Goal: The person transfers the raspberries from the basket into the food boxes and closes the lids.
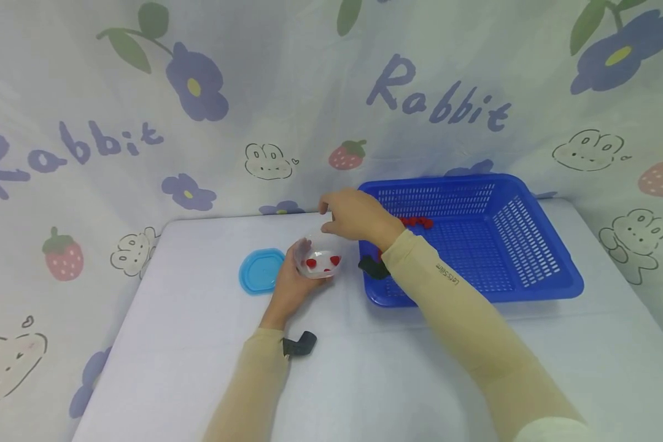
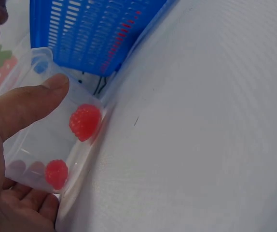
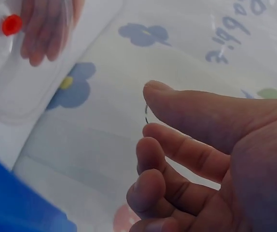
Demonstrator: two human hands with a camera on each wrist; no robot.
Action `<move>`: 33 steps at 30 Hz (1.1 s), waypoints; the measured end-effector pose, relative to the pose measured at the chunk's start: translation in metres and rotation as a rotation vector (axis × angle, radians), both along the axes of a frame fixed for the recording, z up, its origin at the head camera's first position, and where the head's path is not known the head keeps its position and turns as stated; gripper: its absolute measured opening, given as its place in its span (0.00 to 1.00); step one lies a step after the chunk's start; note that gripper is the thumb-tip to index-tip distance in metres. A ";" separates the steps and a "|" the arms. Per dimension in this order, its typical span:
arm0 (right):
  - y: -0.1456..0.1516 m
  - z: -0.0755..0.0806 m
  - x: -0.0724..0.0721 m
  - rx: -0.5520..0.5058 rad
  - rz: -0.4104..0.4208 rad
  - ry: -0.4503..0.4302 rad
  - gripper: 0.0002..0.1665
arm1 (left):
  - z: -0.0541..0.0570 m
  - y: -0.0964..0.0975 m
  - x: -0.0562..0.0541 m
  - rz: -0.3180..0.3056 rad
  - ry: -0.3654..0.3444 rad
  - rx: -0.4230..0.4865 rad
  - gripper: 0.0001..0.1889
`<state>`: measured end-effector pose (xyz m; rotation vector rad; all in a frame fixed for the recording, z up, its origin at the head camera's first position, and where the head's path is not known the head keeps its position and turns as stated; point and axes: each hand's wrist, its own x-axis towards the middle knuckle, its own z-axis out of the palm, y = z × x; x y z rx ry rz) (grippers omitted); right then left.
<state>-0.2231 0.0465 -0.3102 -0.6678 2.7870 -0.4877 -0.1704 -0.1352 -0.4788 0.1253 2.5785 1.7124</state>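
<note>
My left hand (image 1: 294, 287) grips a clear plastic container (image 1: 321, 254) from its left side, thumb on the near wall in the left wrist view and other fingers around beneath. Small red raspberries (image 2: 85, 122) lie inside it. Just above and to the right of the container is my right hand (image 1: 356, 213). In the right wrist view its thumb (image 3: 191, 108) and loosely bent fingers stand apart, with nothing between them. A light blue lid (image 1: 261, 271) lies on the table left of the container, partly behind my left hand.
A blue slotted basket (image 1: 552, 245) stands to the right, under my right forearm. Several red pieces (image 1: 417, 221) lie near its left end, some hidden by the arm. Behind the white table (image 1: 364, 380) hangs a printed cloth (image 1: 309, 73).
</note>
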 end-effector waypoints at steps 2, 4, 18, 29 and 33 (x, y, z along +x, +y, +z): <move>0.005 0.002 0.000 -0.025 -0.017 0.009 0.22 | 0.000 0.000 0.000 0.004 -0.004 -0.006 0.51; 0.009 0.002 0.000 -0.044 -0.035 0.014 0.21 | 0.000 0.000 0.000 0.007 -0.007 -0.012 0.52; 0.042 -0.003 0.000 -0.073 -0.100 0.066 0.19 | 0.001 0.003 0.001 0.023 -0.020 -0.019 0.50; 0.062 -0.018 -0.009 -0.091 -0.150 0.056 0.20 | 0.003 0.003 0.003 0.034 -0.038 -0.035 0.50; 0.069 -0.027 -0.016 -0.074 -0.183 0.060 0.21 | 0.004 0.003 0.003 0.035 -0.036 -0.041 0.49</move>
